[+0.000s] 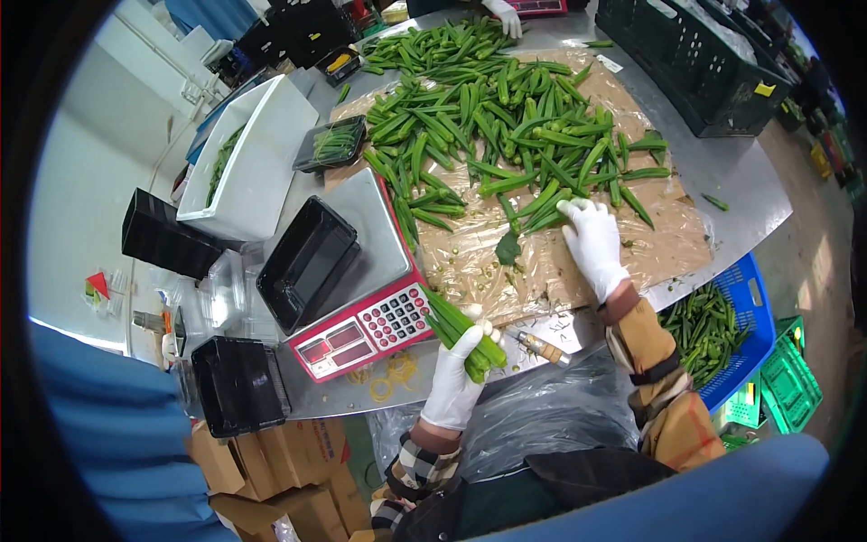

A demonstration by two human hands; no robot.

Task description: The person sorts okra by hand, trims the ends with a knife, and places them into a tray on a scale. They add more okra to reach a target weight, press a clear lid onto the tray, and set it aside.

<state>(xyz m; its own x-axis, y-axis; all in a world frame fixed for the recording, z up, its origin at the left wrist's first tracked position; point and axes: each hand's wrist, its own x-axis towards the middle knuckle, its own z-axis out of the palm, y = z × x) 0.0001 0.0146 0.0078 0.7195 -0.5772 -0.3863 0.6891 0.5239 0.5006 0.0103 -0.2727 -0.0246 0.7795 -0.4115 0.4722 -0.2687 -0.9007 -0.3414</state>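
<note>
My left hand [456,379], in a white glove, is closed around a bunch of green okra [447,321] beside the scale's keypad. My right hand [593,246], also gloved, is at the near edge of a large okra pile [506,117], its fingers closed on okra pods [546,217] there. The pile lies on plastic-covered cardboard [560,280]. Left of it stands a red digital scale [361,330] with a black plastic tray [307,262] on its plate. A knife with a wooden handle [544,348] lies between my hands at the table edge.
A filled okra tray [332,143] and a white foam box [248,167] stand at the left. Stacked black trays [237,384] sit near the front left corner. A blue basket of okra [754,316] is at the right, a dark crate [695,68] behind. Another person's gloved hand [506,16] is across the table.
</note>
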